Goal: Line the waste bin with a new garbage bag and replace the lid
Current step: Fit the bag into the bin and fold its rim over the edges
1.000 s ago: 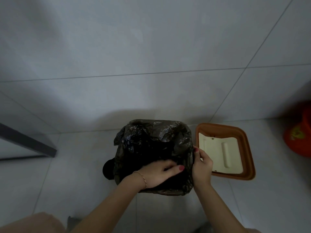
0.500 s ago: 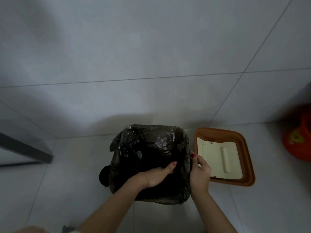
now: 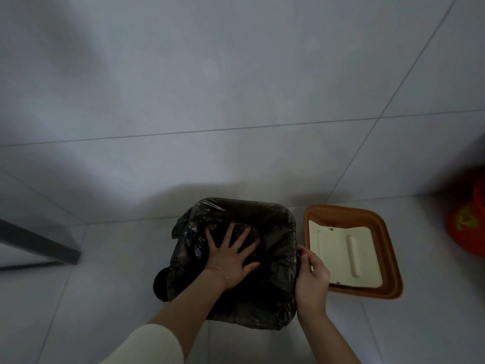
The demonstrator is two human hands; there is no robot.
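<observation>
Inside bin (image 3: 286, 210), bag (image 3: 278, 258) under splayed fingers (image 3: 225, 236)

- Dim, cool, greyish light all over the tiled floor (image 3: 236, 88); nothing is strongly lit.
- A soft, broad shadow falls across the upper left of the floor, and another pools just above the garbage bag (image 3: 275, 258).
- The bag's inside is near black, detail lost; faint sheen glints on its crinkled left rim.
- The left hand (image 3: 232, 254) spread inside reads clearly against that dark.
- The orange object (image 3: 467, 219) at the right edge is smeared and out of focus.
- Tile lines splay and bend toward the edges: wide-angle distortion.
</observation>
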